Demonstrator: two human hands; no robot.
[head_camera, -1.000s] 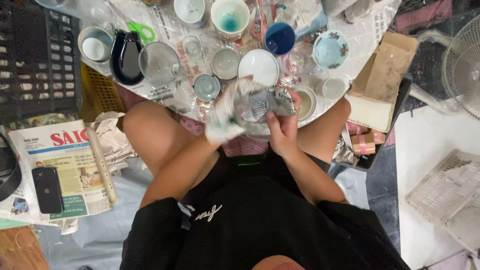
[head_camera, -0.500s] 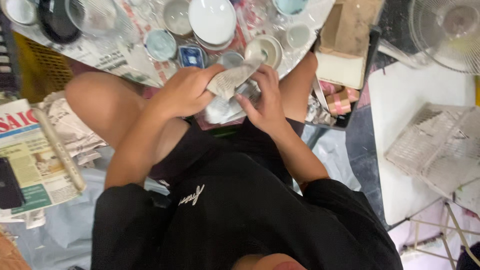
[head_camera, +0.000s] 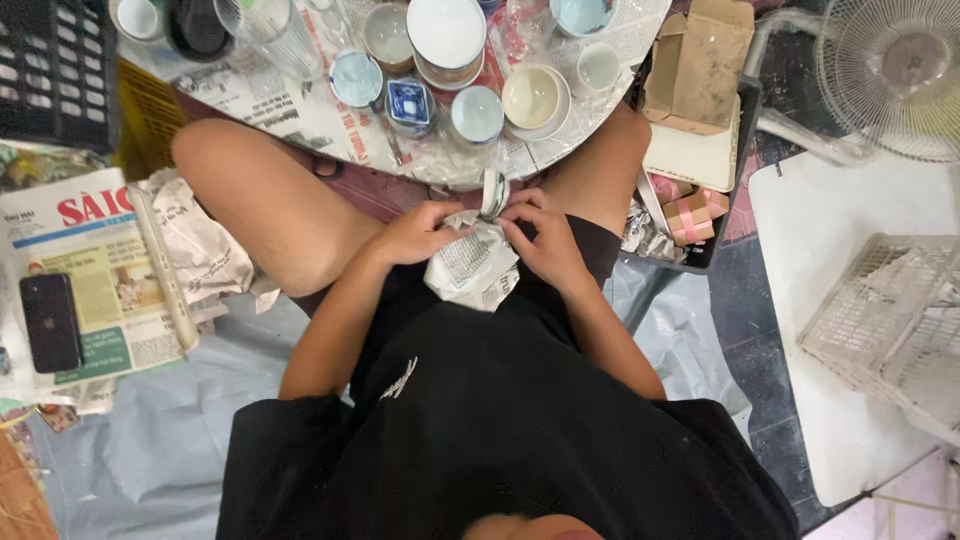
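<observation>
In the person's lap, the left hand (head_camera: 415, 235) and right hand (head_camera: 545, 240) both close their fingers on a newspaper-wrapped bundle (head_camera: 472, 265), with the rim of a small cup (head_camera: 493, 193) poking out at its far edge. Just beyond, the round worktop (head_camera: 300, 110) carries cups and bowls on newspaper, among them a blue-and-white square cup (head_camera: 411, 105) and a white bowl (head_camera: 447, 32). Far right lies an open cardboard box (head_camera: 700, 65).

Bright, even overhead light; soft shadows, sharp focus, slight wide-angle edge distortion.
</observation>
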